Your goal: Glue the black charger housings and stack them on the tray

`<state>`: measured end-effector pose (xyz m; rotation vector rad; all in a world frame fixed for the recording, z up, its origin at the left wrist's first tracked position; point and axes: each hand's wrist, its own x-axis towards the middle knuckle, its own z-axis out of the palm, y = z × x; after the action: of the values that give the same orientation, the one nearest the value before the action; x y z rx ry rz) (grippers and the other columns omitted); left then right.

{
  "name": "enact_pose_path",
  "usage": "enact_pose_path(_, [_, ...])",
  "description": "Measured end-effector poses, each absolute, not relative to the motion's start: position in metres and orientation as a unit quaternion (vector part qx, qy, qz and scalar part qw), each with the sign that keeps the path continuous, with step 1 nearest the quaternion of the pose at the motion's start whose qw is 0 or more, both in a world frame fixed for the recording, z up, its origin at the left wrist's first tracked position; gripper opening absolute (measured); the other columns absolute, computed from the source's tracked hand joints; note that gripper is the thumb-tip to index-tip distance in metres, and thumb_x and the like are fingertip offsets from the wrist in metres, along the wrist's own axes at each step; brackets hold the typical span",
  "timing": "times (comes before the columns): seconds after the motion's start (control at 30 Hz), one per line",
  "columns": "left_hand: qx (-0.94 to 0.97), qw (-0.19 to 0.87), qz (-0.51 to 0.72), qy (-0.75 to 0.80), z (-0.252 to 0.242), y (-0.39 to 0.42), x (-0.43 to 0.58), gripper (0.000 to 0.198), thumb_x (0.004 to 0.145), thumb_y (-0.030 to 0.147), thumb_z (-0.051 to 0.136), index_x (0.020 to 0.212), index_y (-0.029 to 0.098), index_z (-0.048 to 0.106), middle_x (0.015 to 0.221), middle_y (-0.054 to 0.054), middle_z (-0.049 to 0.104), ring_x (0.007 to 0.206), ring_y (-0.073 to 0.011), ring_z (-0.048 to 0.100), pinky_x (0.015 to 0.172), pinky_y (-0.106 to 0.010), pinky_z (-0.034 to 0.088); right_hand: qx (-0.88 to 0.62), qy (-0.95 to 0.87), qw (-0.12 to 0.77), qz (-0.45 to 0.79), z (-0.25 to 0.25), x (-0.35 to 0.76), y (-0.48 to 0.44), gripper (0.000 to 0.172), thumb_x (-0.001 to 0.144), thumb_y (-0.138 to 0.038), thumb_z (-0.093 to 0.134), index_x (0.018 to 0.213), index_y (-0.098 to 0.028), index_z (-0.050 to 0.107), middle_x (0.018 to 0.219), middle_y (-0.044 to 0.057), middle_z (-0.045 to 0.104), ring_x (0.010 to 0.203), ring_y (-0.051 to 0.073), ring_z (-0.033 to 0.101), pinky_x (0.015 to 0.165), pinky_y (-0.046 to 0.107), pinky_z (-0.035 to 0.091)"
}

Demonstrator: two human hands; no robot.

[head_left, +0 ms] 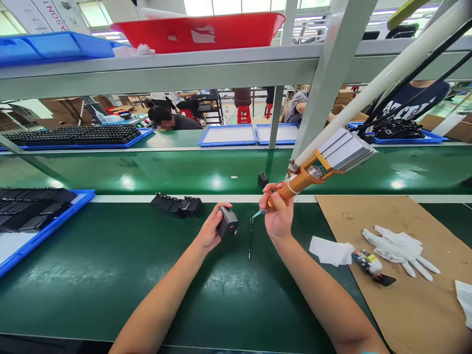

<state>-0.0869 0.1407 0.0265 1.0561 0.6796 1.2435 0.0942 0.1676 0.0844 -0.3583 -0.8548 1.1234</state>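
My left hand [210, 230] is closed around a black plug charger [227, 223], its end face with a small port turned towards me. My right hand [279, 216] grips an orange glue dispenser [300, 182] whose thin teal nozzle points left at the charger, a short gap away. Below the tip, a shiny clear strand [250, 241] runs down over the green bench [221, 300]. Left of my hands lies a row of black chargers [177, 204]. One more charger [263, 179] stands on the green belt [177, 169] behind.
A blue tray [83, 201] of chargers sits at left. On the right, brown cardboard [368, 314] carries white gloves [401, 248] and a circuit assembly [372, 265], with a white wipe [331, 250] beside it. A white pole [383, 81] slants above. People are beyond the shelf frame.
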Motion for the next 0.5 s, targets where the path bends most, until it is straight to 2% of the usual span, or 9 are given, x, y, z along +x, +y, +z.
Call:
enact_pose_path(0.1, [0.534,0.519,0.523,0.415,0.026,0.143,-0.09,0.042,0.083,0.056,0.059,0.111,0.024,0.057,0.079,-0.001,0.058,0.065,-0.0143,0.055,0.062,-0.026,0.043,-0.164,-0.391,0.746,0.514,0.084,0.094,0.168,0.02,0.08,-0.03,0.06,0.094,-0.025,0.048,0.084,-0.004,0.058,0.05,0.006,0.051,0.051,0.024,0.037])
enact_pose_path(0.2, [0.637,0.254,0.464,0.561,0.02,0.152,-0.094,0.035,0.08,0.048,0.066,0.104,0.023,0.065,0.087,-0.007,0.062,0.089,-0.0248,0.056,0.084,-0.036,0.042,-0.165,-0.394,0.745,0.512,0.084,0.095,0.167,0.018,0.081,-0.03,0.059,0.095,-0.026,0.049,0.084,-0.004,0.058,0.051,0.006,0.051,0.051,0.024,0.037])
enact_pose_path(0.27, [0.662,0.106,0.414,0.616,0.014,0.161,-0.098,0.031,0.081,0.045,0.064,0.103,0.023,0.067,0.092,-0.011,0.064,0.105,-0.032,0.052,0.098,-0.045,0.034,-0.168,-0.395,0.745,0.511,0.084,0.095,0.167,0.017,0.081,-0.029,0.059,0.095,-0.026,0.049,0.084,-0.004,0.058,0.051,0.006,0.051,0.052,0.024,0.038])
enact_pose_path(0.37, [0.659,0.021,0.366,0.657,0.006,0.176,-0.108,0.029,0.085,0.04,0.057,0.106,0.021,0.066,0.098,-0.017,0.065,0.117,-0.0373,0.047,0.106,-0.055,0.022,-0.172,-0.395,0.745,0.51,0.083,0.095,0.168,0.018,0.081,-0.03,0.059,0.095,-0.026,0.048,0.084,-0.004,0.058,0.05,0.006,0.05,0.05,0.024,0.037])
enact_pose_path(0.5, [0.65,-0.032,0.348,0.675,0.003,0.186,-0.126,0.033,0.089,0.029,0.049,0.115,0.013,0.062,0.128,-0.024,0.055,0.135,-0.0406,0.03,0.11,-0.06,0.008,-0.16,-0.391,0.744,0.518,0.082,0.095,0.168,0.017,0.081,-0.029,0.059,0.094,-0.025,0.049,0.084,-0.003,0.059,0.051,0.006,0.051,0.051,0.023,0.037])
